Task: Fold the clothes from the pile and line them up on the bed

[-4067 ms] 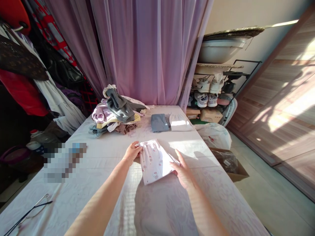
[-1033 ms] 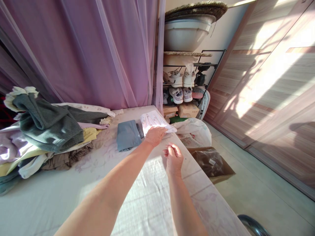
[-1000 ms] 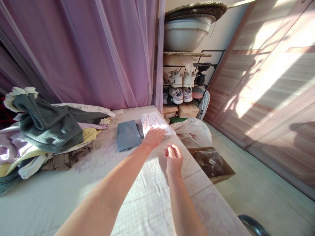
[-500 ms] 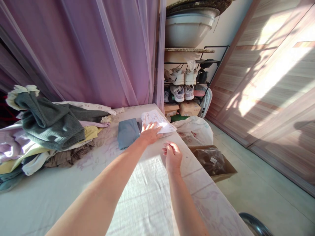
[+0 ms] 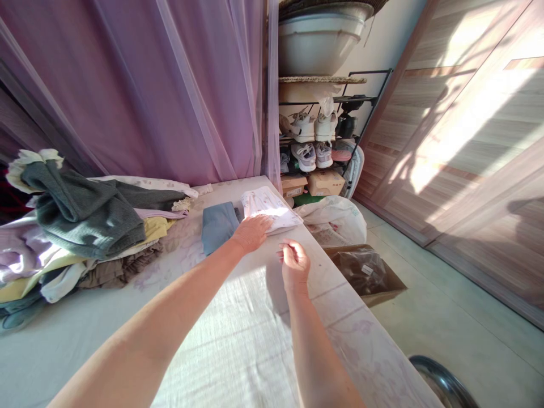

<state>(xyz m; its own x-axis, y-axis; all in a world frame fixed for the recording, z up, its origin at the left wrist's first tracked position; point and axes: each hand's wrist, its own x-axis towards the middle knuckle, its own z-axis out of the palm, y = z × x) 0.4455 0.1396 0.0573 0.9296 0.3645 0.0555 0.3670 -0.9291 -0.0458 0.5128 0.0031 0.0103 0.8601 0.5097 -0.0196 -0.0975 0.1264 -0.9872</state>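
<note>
A white folded garment (image 5: 266, 203) with a small print lies near the far corner of the bed. My left hand (image 5: 253, 232) rests flat, fingers stretched out, at its near edge and holds nothing. Just to its left is a blue-grey folded garment (image 5: 219, 224), with a bit of darker cloth between the two. My right hand (image 5: 295, 262) hovers over the sheet nearer the bed's right edge, fingers curled in, with nothing visible in them.
A heap of loose clothes, topped by dark grey knitwear (image 5: 91, 212), lies on the left of the bed (image 5: 229, 340). Past the right edge are a plastic bag (image 5: 340, 218), an open cardboard box (image 5: 386, 283), a metal basin (image 5: 440, 379) and a shoe rack (image 5: 369, 99).
My left hand has slid slightly back toward me along the white garment, its fingers now closer together. My right hand has curled a little more. The whole view has shifted slightly.
</note>
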